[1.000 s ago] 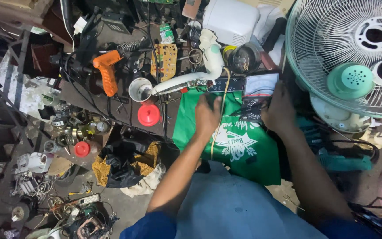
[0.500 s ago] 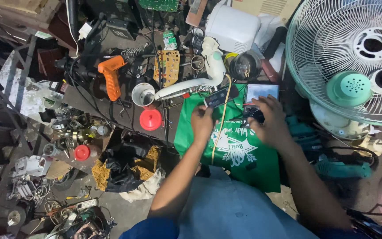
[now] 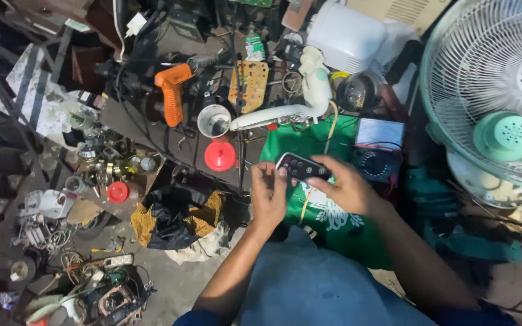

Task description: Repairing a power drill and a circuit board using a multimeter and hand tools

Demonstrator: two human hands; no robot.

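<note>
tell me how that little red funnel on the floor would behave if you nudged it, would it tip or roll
The red funnel seems to stand wide mouth down with its spout up, so a nudge would probably slide it rather than tip it. It looks like thin plastic, so likely light. If knocked onto its side, the cone shape would probably roll in a curve toward the white cup.

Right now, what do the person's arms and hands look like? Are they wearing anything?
Both arms are bare from the wrists up past the elbows. The left hand and right hand wear no gloves, and no rings or watch show. Dark blue sleeve edges appear only near the picture's bottom.
</note>
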